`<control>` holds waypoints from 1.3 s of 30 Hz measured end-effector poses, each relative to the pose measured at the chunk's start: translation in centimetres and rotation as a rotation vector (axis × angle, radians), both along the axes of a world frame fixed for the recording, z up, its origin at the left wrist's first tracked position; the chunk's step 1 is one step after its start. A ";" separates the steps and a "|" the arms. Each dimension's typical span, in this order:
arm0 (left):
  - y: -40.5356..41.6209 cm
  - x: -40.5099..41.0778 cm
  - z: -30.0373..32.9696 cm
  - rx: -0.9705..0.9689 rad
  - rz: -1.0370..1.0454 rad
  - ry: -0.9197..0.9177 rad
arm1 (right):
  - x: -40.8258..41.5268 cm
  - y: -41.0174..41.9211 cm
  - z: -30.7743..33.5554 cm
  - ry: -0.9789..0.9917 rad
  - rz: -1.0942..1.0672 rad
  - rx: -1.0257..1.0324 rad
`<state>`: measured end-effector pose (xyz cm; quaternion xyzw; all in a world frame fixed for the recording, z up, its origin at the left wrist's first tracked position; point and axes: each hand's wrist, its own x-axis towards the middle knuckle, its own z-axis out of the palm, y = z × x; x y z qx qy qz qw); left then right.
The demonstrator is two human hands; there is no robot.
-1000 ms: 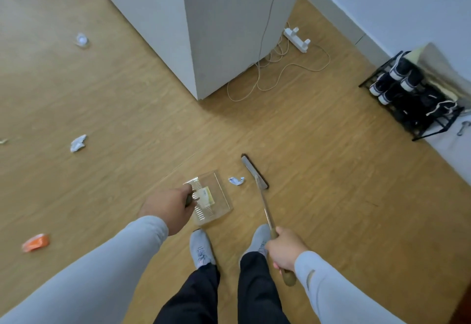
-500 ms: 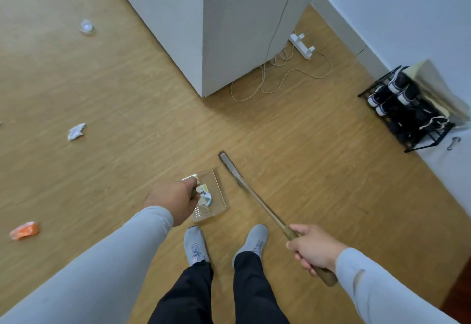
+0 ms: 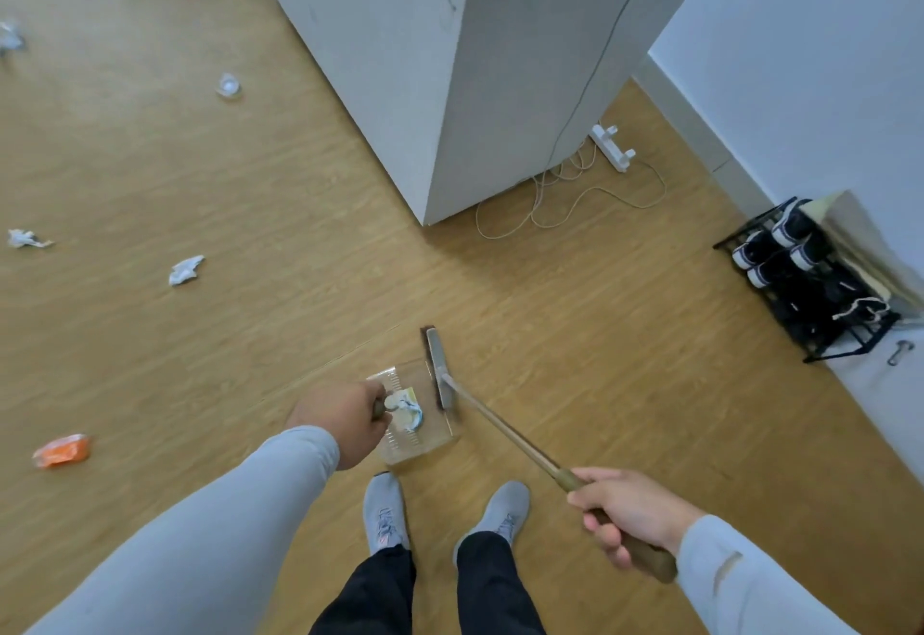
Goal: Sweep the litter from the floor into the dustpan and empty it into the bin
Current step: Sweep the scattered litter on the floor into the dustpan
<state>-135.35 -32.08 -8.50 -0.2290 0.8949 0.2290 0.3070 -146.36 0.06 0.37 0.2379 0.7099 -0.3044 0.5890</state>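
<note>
Left hand [image 3: 340, 422] is wrapped around the handle of the clear dustpan [image 3: 431, 439], keeping it flat on the floor [image 3: 575, 359] so scraps slide in. Right hand's fingers [image 3: 607, 532] grip the wooden handle of the broom [image 3: 505, 429], its head parked right at the pan's open edge, probably to stop the crumpled paper [image 3: 406, 409] inside rolling out. More litter's well off left: white paper scrap [image 3: 186, 269], orange wrapper [image 3: 62, 451]. No bin in sight.

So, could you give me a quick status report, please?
Left hand grips dustpan, litter inside. Right hand grips broom at pan's mouth. Orange wrapper remains.
</note>
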 end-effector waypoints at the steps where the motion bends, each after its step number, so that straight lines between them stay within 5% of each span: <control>1: -0.9 1.1 0.4 0.006 0.050 0.015 | -0.4 -0.2 0.5 0.008 -0.013 0.002; 15: -10.3 18.0 6.5 -0.007 0.822 0.195 | -2.0 -15.5 4.0 0.221 0.421 -0.001; 39: -21.0 11.5 10.8 -0.244 1.121 0.134 | -16.1 -34.7 2.8 0.242 0.811 -0.205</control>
